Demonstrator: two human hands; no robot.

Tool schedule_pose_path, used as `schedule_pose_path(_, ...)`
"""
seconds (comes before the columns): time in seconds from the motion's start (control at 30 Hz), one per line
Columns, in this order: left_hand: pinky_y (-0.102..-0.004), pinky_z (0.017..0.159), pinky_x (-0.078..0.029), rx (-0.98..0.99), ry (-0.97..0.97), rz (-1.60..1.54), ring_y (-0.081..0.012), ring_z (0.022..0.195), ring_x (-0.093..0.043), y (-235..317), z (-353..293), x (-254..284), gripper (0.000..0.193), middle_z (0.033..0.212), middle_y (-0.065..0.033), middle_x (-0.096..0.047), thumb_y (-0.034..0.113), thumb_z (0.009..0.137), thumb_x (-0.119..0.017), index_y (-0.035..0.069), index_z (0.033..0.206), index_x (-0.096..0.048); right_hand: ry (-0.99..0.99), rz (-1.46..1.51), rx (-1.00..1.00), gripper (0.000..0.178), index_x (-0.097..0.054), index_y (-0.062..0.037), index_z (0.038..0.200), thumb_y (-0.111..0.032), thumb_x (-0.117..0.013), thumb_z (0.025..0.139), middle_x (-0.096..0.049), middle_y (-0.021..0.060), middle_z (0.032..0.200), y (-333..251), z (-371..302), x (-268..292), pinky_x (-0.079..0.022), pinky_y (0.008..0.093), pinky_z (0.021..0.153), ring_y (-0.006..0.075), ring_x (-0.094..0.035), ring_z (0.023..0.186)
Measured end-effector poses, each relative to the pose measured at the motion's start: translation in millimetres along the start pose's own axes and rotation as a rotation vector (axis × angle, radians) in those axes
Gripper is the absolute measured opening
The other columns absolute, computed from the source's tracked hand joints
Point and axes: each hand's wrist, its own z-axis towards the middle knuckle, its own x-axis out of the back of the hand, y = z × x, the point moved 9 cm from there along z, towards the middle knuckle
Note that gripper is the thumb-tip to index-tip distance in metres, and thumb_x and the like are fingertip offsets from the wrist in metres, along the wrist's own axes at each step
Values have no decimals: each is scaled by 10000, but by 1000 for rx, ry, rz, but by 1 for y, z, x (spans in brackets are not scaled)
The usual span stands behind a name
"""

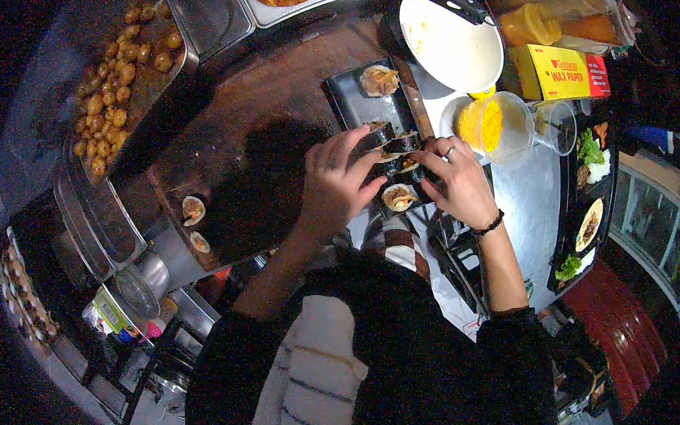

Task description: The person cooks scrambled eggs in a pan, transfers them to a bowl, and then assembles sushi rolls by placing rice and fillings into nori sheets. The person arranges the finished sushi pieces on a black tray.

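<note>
A black rectangular tray [351,100] lies at the middle, with several slices of seaweed rice roll [390,166] grouped on it. My left hand [334,178] presses on the slices from the left, thumb and fingers bent around them. From the right, my right hand [461,183], with a ring and a dark beaded bracelet, grips the same group with its fingertips. Nearest to me, one roll slice [399,197] shows its filling face up. A brownish clump of food [379,80] sits at the tray's far end. My fingers partly hide the slices between them.
Two roll end pieces [193,210] lie on the dark board [262,90]. A pan of small potatoes [108,99] stands far left. To the right are a white bowl [454,52], clear plastic cups [506,128], a yellow box [562,73] and a black tray of food [573,198].
</note>
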Motion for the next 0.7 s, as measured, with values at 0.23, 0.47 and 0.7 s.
schedule_pose_path(0.23,-493,1010,-382,64,30,-33,-320,1261,-497,0,-2,-5,436,1391,-105,-506,175,659,-827,83,1061,-684,-16,-7,-6,408,-679,-81,1106,-76,-763,707,-582,108,1034,1,0,-2,-466,416,896,314,-562,1007)
schedule_pose_path(0.47,-489,1013,-371,95,55,-39,-299,1284,-477,3,0,-4,457,1400,-111,-496,144,612,-837,63,1038,-691,-38,3,23,423,-681,-75,1105,-84,-774,692,-586,110,1036,0,4,-2,-467,418,892,315,-564,1010)
schedule_pose_path(0.7,-500,1024,-376,134,17,-37,-323,1289,-467,5,0,-6,459,1421,-112,-475,179,619,-850,94,1044,-698,-79,0,-17,410,-683,-73,1110,-79,-773,709,-604,111,1058,4,0,-2,-470,412,901,317,-568,1019)
